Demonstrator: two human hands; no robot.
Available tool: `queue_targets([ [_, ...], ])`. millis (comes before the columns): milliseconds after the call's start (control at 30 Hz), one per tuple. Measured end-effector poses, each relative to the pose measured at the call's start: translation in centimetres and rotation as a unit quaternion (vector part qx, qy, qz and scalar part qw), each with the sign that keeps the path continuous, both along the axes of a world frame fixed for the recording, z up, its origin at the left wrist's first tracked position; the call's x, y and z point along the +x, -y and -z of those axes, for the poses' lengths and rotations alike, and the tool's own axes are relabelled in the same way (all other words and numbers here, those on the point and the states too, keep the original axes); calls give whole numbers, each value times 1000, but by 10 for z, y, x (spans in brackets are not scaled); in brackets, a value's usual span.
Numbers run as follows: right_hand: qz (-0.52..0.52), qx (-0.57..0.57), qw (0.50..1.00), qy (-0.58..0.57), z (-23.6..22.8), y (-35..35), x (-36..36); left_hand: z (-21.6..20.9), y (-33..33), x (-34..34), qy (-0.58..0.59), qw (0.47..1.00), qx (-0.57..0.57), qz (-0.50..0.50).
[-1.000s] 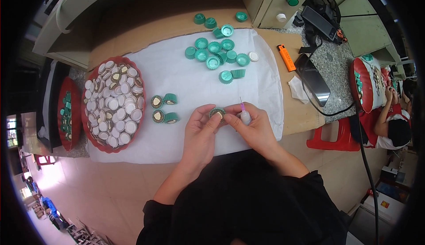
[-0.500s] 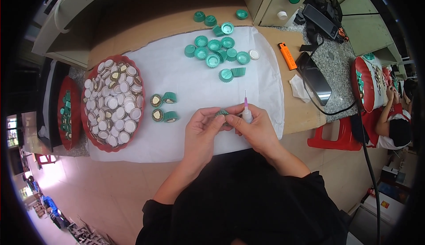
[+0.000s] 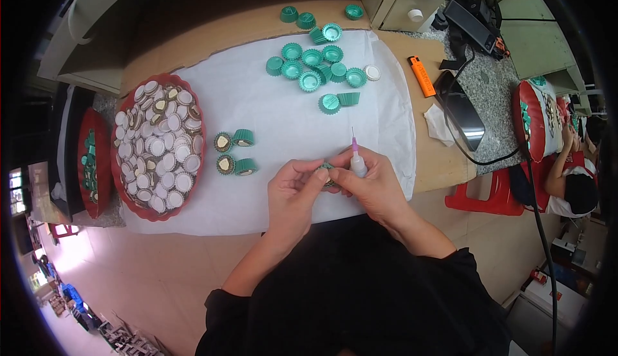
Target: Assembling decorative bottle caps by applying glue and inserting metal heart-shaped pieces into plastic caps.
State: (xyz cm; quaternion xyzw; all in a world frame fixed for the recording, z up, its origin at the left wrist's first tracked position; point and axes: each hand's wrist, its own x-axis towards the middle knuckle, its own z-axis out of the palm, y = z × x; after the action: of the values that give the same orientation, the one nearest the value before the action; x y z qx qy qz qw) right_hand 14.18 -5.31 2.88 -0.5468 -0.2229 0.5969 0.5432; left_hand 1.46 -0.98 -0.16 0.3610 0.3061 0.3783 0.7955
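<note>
Between the fingertips of both hands, over the near part of the white paper (image 3: 257, 98), is a small green bottle cap (image 3: 327, 165), partly hidden by my thumbs. My left hand (image 3: 291, 192) pinches it from the left. My right hand (image 3: 380, 185) presses its thumb on the cap and also keeps a small white squeeze bottle (image 3: 358, 166) tucked in its fingers, purple needle tip pointing up and away. Left of my hands sit several green caps (image 3: 223, 141), some showing pale inserts inside. Farther off, several green caps (image 3: 309, 82) lie in a loose group.
A red scalloped tray (image 3: 168, 215) heaped with white-faced caps (image 3: 168, 161) stands at left, a second red tray (image 3: 84, 188) beyond it. At right lie an orange lighter (image 3: 421, 76), a phone (image 3: 465, 121), tissue (image 3: 440, 124) and a cable. Another person (image 3: 576, 185) sits far right.
The view has shifted slightly. In my fingers the cap is turned a little, showing more of its inside. Both hands keep their hold.
</note>
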Motion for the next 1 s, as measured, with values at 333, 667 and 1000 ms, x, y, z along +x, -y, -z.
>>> queue_targets([
  [333, 34, 48, 990, 124, 9, 4, -4, -2, -1, 4, 36, 998, -28, -46],
  [667, 16, 0, 996, 84, 5, 7, 1, -2, 3, 0, -15, 1000, -16, -5],
  [1000, -3, -14, 996, 83, 2, 4, 0, 1, 2, 1, -31, 999, -36, -27],
])
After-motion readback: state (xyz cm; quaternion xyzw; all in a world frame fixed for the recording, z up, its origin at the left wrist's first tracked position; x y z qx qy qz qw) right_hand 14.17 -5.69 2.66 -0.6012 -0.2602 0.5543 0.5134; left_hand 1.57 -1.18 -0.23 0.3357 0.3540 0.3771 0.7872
